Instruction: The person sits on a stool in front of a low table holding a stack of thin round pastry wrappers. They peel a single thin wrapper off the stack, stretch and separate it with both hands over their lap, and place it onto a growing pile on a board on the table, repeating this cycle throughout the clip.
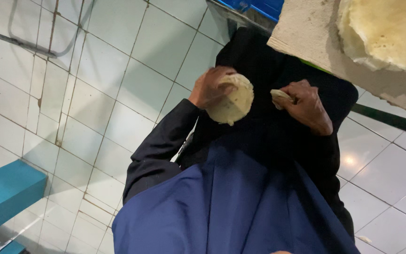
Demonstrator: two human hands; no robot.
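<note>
The camera looks straight down at a person in a dark top and a blue cloth that covers the lap.

The left hand sits near the middle of the view, a little toward 12 o'clock. Its fingers curl around the back of a flat round piece of dough, and the dough rests against the palm. The dough is pale yellow and shaped like a small disc, tilted so its face shows.

The right hand is at about 2 o'clock from the middle, just beside the disc but not touching it. Its fingers are closed on a small lump of dough, which peeks out at the 9 o'clock side of the hand.

At 1 o'clock, in the top corner, a pale board sticks into view. A stack of thin round flatbreads lies on it.

The floor has big pale tiles. At 8 o'clock a blue-green bench shows at the edge.
</note>
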